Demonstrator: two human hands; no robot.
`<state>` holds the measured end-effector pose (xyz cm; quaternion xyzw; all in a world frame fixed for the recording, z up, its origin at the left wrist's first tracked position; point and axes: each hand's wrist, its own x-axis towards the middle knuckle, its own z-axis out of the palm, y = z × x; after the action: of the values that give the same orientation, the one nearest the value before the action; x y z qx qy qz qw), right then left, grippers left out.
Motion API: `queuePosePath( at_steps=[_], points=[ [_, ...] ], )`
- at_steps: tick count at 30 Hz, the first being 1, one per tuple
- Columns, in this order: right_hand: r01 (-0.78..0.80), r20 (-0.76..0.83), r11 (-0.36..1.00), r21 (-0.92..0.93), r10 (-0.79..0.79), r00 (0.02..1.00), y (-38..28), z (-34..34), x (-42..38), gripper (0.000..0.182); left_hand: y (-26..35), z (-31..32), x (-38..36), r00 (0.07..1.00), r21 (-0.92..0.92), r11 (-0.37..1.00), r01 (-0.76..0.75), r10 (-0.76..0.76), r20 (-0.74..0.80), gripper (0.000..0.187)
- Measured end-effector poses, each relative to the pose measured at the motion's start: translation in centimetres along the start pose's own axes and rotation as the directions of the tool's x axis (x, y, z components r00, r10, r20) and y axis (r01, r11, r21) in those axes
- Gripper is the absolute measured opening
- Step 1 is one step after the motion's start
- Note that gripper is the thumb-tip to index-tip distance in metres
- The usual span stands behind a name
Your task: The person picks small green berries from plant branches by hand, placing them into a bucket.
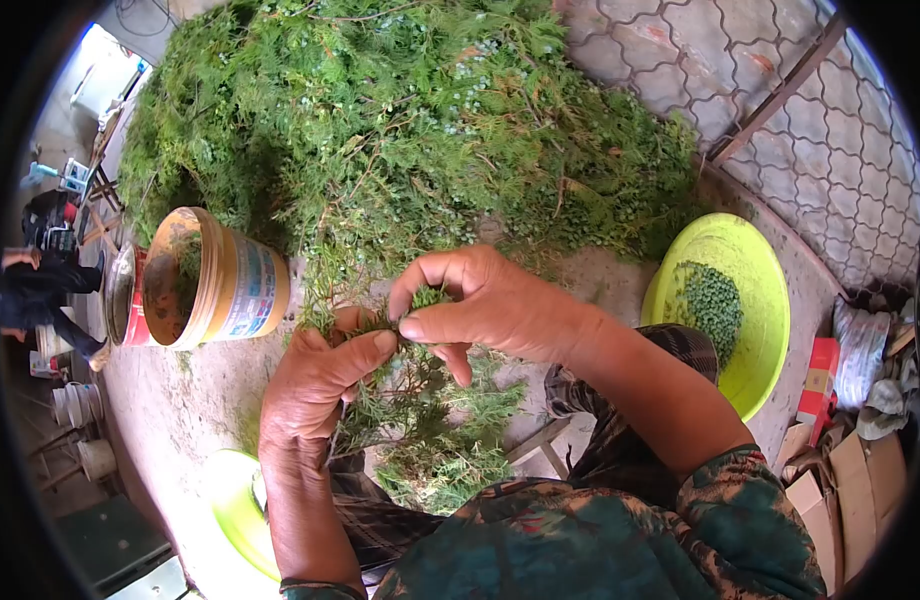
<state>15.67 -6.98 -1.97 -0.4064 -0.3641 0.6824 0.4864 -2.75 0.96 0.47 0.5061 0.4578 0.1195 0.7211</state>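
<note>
My left hand (pixel 320 378) is closed around a green conifer sprig (pixel 398 400), whose feathery twigs hang down over my lap. Close beside it, my right hand (pixel 470 305) pinches a tuft of the same greenery between thumb and forefinger. The fingertips of both hands nearly meet. Beyond them lies a large heap of cut conifer branches (pixel 380 130), dotted with small pale blue-green cones or berries. On the right, a yellow-green basin (pixel 770 300) holds a mound of small round green cones or berries (pixel 715 305).
A tan bucket (pixel 255 290) stands at left against a red-and-white one (pixel 130 295). Another yellow-green basin (pixel 230 510) is partly hidden by my left forearm. Cardboard (pixel 870 480) and a red box (pixel 818 378) lie at right. Another person's leg (pixel 75 330) shows far left.
</note>
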Motion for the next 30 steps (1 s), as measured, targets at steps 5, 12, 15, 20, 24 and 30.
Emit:
queuePosePath(
  at_steps=[5,12,15,20,24,30],
  points=[
    [-0.136,0.103,0.964,0.227,0.115,0.988,0.2,-0.2,-0.2,0.019,-0.2,-0.1,0.0,1.0,-0.046,0.999,0.016,-0.015,0.018,0.027],
    [0.037,0.145,0.996,0.08,-0.048,0.988,0.0,-2.2,-1.8,0.011,0.4,-0.2,-1.2,0.99,-0.1,0.992,-0.071,0.058,-0.129,0.031],
    [-0.045,-0.063,0.872,0.487,0.086,0.994,-1.4,-4.3,-2.1,0.01,0.6,-2.1,-1.0,0.99,-0.271,0.956,-0.117,0.09,-0.111,0.03],
    [0.038,0.008,0.712,0.701,-0.062,0.998,0.8,-3.1,-0.5,0.038,-0.2,-0.9,0.4,0.974,-0.224,0.969,-0.1,0.049,-0.223,0.028],
    [0.092,-0.06,0.607,0.79,-0.073,0.996,0.3,-3.1,-0.3,0.035,-1.2,-1.9,1.4,0.972,-0.287,0.953,-0.098,0.029,-0.234,0.024],
    [0.129,-0.121,0.643,0.755,-0.058,0.991,0.1,-2.4,-0.5,0.031,-1.0,-2.2,1.4,0.975,-0.326,0.936,-0.131,0.064,-0.211,0.019]
  ],
)
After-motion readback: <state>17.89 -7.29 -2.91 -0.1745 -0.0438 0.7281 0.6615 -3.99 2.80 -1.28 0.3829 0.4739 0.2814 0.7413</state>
